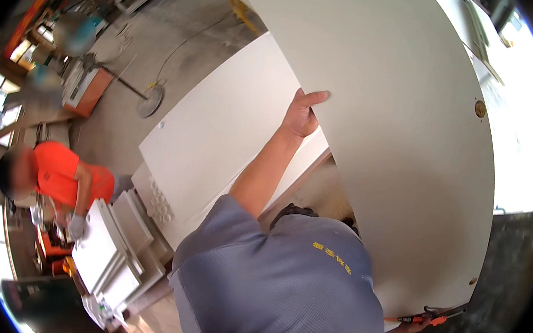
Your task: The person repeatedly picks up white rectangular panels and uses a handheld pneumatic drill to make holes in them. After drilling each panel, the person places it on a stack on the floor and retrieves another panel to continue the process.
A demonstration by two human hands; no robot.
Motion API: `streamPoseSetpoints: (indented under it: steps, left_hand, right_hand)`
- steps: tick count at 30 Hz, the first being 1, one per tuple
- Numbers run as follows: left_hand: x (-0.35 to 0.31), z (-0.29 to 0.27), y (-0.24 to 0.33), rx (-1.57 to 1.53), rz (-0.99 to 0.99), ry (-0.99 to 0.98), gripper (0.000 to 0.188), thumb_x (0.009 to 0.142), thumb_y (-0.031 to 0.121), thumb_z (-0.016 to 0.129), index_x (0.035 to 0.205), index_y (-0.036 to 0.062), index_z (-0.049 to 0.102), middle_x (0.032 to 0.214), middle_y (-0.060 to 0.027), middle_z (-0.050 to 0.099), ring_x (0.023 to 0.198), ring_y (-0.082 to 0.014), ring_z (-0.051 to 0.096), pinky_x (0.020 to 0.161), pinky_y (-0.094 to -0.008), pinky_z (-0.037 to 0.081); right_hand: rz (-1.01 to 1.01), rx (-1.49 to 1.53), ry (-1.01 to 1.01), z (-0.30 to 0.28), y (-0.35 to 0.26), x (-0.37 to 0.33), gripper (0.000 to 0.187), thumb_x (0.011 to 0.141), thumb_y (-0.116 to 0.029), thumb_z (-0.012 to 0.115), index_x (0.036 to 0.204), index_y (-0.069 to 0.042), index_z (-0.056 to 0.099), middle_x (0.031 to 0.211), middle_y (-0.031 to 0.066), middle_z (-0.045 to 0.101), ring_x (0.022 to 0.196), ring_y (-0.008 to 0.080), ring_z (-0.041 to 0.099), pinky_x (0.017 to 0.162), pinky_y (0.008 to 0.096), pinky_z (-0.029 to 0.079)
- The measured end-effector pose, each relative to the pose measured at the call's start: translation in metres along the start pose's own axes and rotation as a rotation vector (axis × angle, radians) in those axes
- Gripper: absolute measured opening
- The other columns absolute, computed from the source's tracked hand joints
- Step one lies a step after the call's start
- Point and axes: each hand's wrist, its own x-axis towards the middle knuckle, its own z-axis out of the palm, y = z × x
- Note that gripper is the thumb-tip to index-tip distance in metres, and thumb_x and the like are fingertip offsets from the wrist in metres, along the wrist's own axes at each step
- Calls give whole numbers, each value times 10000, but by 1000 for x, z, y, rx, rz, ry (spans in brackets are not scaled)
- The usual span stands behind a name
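A large, flat off-white panel (402, 140), door-like, stands tilted in front of me and fills much of the right side. My left hand (304, 114) is closed on its left edge, thumb lying over the near face. Two small round fittings or holes, one brownish (480, 109), sit near the panel's right edge. Low on the right, my right hand (411, 328) is at the bottom end of the panel, closed around an orange-and-black hand tool (428, 319) with a thin shaft. Its fingers are partly hidden.
Another white panel (220, 112) lies flat to the left, with several white rings (160, 207) beside it. Farther left, a person in an orange shirt (57, 170) works at stacked white boards (107, 248). A pedestal fan (150, 101) stands on the concrete floor behind.
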Motion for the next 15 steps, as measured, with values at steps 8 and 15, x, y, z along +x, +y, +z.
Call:
streamPoseSetpoints:
  steps: [8,15]
  left_hand:
    - [-55,-52,18,81,328,468,403,758,84,628,1134,-23,531,1045,-101,620,967,-218,601,861,-369,491]
    - [-131,-17,-49,79,769,971,338,818,112,576,1126,-25,555,1070,-106,621,976,-244,598,865,-388,482]
  right_hand:
    - [-3,-138,-625,330,-17,224,271,869,-366,551,793,-106,543,717,-22,486,682,113,471,644,280,394]
    - [41,-272,-1153,660,45,298,273,869,-363,554,787,-103,541,708,-22,482,674,112,468,634,280,389]
